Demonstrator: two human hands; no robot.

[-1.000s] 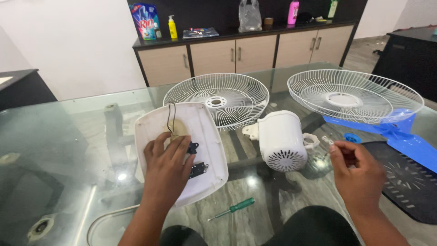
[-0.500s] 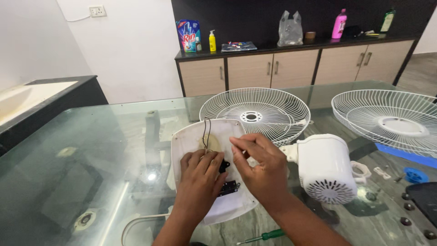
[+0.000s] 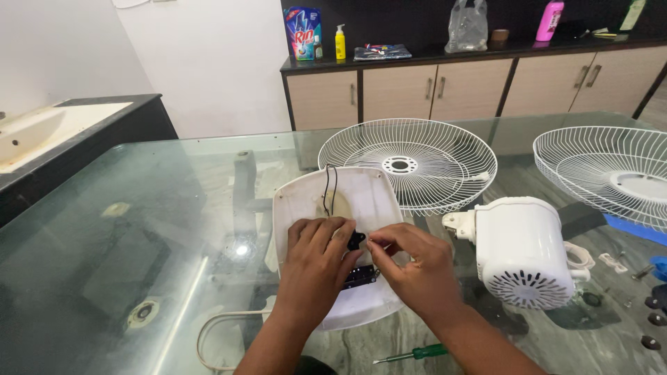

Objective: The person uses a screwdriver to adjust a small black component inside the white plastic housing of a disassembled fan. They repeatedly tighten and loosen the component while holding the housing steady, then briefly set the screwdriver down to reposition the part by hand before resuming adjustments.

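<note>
Both hands work on one white fan base cover (image 3: 361,201) lying open-side up on the glass bench (image 3: 139,229). The left hand (image 3: 316,260) lies flat on it, fingers loosely spread, holding nothing; the right hand (image 3: 417,267) pinches narrowly beside a small black switch part (image 3: 356,240). Two white wire fan guards (image 3: 410,163) (image 3: 611,170), one white motor housing (image 3: 521,250) and one green screwdriver (image 3: 413,354) lie nearby. On the far counter stand a blue packet (image 3: 303,31), a yellow bottle (image 3: 340,43) and a pink bottle (image 3: 549,19).

Two wire fan grilles (image 3: 408,164), one screwdriver (image 3: 411,354)
</note>
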